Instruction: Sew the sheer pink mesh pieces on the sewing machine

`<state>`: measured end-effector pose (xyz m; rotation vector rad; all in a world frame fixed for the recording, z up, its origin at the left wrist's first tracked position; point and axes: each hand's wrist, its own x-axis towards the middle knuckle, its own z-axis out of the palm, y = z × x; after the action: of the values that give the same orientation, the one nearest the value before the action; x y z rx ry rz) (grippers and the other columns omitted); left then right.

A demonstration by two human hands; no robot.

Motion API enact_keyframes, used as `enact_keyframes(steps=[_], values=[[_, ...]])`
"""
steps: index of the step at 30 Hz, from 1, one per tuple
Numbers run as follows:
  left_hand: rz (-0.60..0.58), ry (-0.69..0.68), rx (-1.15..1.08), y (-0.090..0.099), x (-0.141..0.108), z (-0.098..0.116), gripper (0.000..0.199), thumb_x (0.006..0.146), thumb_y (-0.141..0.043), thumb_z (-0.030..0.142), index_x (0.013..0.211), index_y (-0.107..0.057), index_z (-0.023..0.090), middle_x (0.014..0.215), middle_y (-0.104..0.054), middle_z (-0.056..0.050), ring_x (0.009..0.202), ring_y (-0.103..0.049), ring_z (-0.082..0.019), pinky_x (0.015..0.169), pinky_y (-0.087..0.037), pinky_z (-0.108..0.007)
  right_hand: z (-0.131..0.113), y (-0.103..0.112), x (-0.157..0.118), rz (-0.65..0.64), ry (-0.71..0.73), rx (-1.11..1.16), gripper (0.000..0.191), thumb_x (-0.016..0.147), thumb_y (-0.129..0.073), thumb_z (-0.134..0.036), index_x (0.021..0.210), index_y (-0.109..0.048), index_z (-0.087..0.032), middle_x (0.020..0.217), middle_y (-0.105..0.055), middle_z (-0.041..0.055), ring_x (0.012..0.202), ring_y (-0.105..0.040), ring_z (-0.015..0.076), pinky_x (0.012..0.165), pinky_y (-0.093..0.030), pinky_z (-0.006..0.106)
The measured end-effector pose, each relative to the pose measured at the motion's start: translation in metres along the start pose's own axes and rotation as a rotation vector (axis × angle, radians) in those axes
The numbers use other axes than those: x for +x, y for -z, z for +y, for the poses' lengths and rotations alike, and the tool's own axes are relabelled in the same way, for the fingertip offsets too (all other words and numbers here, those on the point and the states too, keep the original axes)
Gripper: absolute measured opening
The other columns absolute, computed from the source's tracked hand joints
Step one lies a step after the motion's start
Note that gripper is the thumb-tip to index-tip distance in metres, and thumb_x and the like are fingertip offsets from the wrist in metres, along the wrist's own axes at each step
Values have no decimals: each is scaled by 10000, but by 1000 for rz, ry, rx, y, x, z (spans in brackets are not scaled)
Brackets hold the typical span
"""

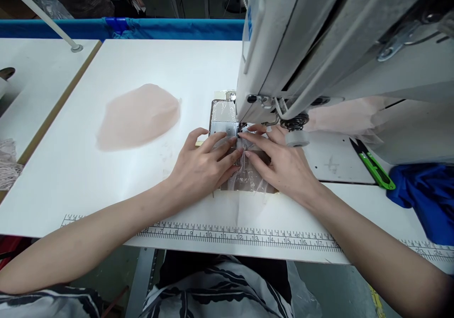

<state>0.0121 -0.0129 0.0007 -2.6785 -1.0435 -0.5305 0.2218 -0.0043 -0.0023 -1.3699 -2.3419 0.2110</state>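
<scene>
A piece of thin, sheer fabric [244, 177] lies gathered under the needle area of a white sewing machine [280, 48]. My left hand [207, 162] rests at its left side, thumb and index finger closed on the gathers while the other fingers arch over the metal needle plate [222, 112]. From the right, my right hand [280, 159] holds the same fabric, its index fingertip close to the presser foot [240, 128] and its thumb nearer me. My fingers partly hide the fabric and the foot.
A pale pink fabric piece [140, 117] lies flat on the left of the white table [117, 185]. More pink fabric [344, 117] sits under the machine arm. Green thread snips [374, 164] and blue cloth [422, 190] lie at right. A printed ruler [227, 234] runs along the front edge.
</scene>
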Motion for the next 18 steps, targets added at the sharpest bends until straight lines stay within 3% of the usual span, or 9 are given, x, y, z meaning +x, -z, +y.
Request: enact_keyframes(steps=[10, 18], values=[[16, -12, 30, 0, 1, 0, 270, 1002, -501, 300, 1205, -657, 213, 1212, -705, -50, 1185, -610, -240, 984, -375, -455, 2, 0, -1, 17, 6, 1, 365, 949, -510, -275, 1291, -635, -245, 1171, -650, 103, 1130, -551, 316, 893, -467, 485], [16, -9, 29, 0, 1, 0, 278, 1003, -500, 299, 1222, -650, 217, 1212, -705, -43, 1185, -612, -237, 984, -375, -452, 1, 3, -2, 88, 42, -78, 306, 937, -543, -255, 1195, -692, -181, 1132, -681, 109, 1059, -593, 287, 847, -465, 407]])
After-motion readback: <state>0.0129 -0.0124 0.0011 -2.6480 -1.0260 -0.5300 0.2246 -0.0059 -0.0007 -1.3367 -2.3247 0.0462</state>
